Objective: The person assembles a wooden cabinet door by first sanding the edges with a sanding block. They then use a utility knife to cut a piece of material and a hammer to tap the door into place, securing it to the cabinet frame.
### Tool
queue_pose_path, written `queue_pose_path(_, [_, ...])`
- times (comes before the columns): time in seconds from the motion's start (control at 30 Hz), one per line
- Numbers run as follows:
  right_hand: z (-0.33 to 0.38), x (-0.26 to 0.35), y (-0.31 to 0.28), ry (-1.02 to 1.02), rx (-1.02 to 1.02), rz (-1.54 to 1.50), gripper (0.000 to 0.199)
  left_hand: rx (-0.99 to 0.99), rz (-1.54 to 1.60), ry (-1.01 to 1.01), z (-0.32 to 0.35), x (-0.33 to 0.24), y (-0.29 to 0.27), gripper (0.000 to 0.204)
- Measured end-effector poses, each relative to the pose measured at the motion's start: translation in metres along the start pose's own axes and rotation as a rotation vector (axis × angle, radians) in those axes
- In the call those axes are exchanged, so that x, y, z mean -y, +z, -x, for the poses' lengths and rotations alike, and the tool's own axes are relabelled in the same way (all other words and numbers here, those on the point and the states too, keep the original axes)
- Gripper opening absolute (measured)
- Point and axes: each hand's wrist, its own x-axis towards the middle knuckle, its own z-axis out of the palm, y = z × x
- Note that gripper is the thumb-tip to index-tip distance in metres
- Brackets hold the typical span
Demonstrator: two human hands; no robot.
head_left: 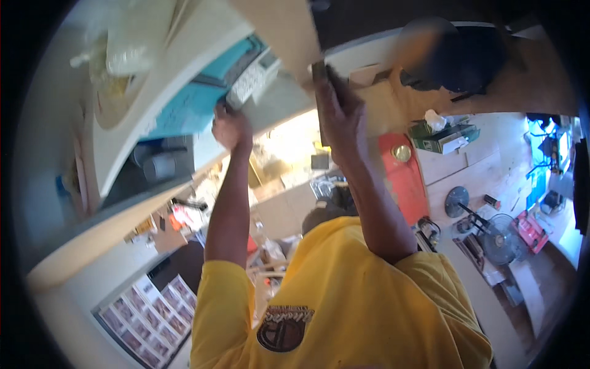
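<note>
A small dark piece (318, 71), its lower part hidden, is held in the right hand (342, 117) beside a tan board (279, 27) cut off above. Whether the pale block (247, 86) is gripped by the curled left hand (232, 129) cannot be told. Beyond, a red sheet (402, 181) is partly blocked by the right forearm (378, 200); farther, a fan (501, 237) is seen.

Yellow short-sleeved shirt (375, 295) with a dark, rounded printed emblem (284, 332)
</note>
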Motion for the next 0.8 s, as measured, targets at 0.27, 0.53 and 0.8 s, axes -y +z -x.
queue_pose_path(0.27, [0.008, 0.001, 0.001, 0.161, -0.049, 0.105, 0.047, 0.011, -0.012, -0.03, -0.001, -0.002, -0.005, 0.012])
queue_pose_path(0.53, [0.009, 0.021, 0.003, 0.537, 0.005, 0.283, 0.048, -0.025, 0.131, -0.071, 0.007, 0.0, -0.012, 0.019])
queue_pose_path(0.8, [0.014, 0.012, -0.004, 0.062, 0.035, 0.202, 0.049, -0.13, 0.238, -0.101, 0.005, -0.005, -0.013, 0.019])
